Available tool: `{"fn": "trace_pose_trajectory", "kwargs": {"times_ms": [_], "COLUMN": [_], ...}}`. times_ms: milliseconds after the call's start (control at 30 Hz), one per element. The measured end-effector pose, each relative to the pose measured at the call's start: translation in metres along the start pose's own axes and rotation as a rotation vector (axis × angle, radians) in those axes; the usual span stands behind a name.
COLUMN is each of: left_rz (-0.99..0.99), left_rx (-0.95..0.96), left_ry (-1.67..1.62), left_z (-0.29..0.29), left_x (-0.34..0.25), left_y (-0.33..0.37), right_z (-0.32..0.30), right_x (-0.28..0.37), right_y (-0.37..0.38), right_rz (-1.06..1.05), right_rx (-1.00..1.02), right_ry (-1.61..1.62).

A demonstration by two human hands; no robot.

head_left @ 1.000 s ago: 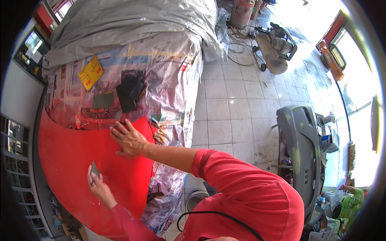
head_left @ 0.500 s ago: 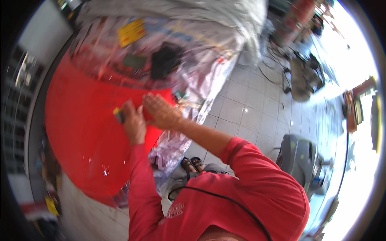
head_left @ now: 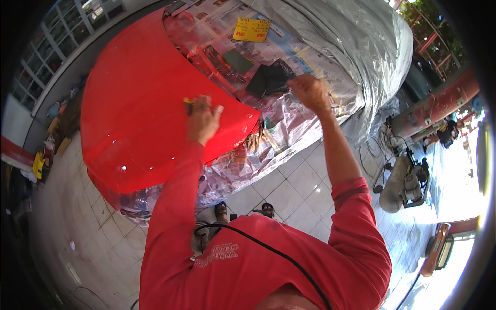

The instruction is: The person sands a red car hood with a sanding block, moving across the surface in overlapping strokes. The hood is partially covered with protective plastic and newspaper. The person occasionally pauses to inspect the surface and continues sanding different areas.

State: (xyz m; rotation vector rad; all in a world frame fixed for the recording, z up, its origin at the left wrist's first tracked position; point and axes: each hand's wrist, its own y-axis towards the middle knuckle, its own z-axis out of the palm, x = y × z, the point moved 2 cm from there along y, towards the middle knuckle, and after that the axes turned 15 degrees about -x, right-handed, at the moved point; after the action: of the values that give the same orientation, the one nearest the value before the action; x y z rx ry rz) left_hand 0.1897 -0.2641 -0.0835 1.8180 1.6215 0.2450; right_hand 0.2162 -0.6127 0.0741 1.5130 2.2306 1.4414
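Observation:
A glossy red car hood (head_left: 139, 103) fills the left and middle. Over it my left hand (head_left: 203, 121) is closed around a small grey-and-yellow block (head_left: 189, 104), mostly covered by the fingers. My right hand (head_left: 311, 93) is at the right edge of some black sheets that look like sandpaper (head_left: 268, 80), its fingers bent together. Whether they pinch a sheet is hidden. Beside these sheets lies a dark green sheet (head_left: 238, 61), and beyond it a yellow sheet (head_left: 251, 29). All lie on newspaper masking (head_left: 212, 26) behind the hood.
Clear plastic and paper (head_left: 227, 178) hang along the hood's near right side. A grey plastic cover (head_left: 356, 46) drapes the car at the back. On the right stand a red post (head_left: 439, 108), hoses and an air compressor (head_left: 403, 183). A black cord (head_left: 274, 250) crosses my shirt.
My right hand has left the hood beside my left hand and moved right to the black sheets. The left hand stays at the hood with the block. The whole view has shifted.

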Motion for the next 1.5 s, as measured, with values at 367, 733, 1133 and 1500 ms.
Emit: {"fn": "trace_pose_trajectory", "kwargs": {"times_ms": [367, 733, 1133, 1500], "left_rz": [-0.107, -0.202, 0.099, -0.222], "left_rx": [-0.074, 0.088, 0.219, 0.157], "left_ry": [0.149, 0.288, 0.726, 0.19], "left_z": [0.014, -0.011, 0.014, 0.004], "left_x": [-0.083, -0.107, -0.002, -0.015], "left_y": [0.02, -0.005, 0.028, 0.076], "right_z": [-0.046, -0.026, -0.081, -0.109], "right_x": [-0.152, -0.157, -0.126, -0.219], "right_y": [0.087, 0.068, 0.081, 0.058], "right_rz": [-0.024, -0.192, -0.191, -0.058], "right_rx": [-0.045, -0.177, -0.315, -0.533], "right_ry": [-0.214, -0.218, -0.106, -0.298]}}
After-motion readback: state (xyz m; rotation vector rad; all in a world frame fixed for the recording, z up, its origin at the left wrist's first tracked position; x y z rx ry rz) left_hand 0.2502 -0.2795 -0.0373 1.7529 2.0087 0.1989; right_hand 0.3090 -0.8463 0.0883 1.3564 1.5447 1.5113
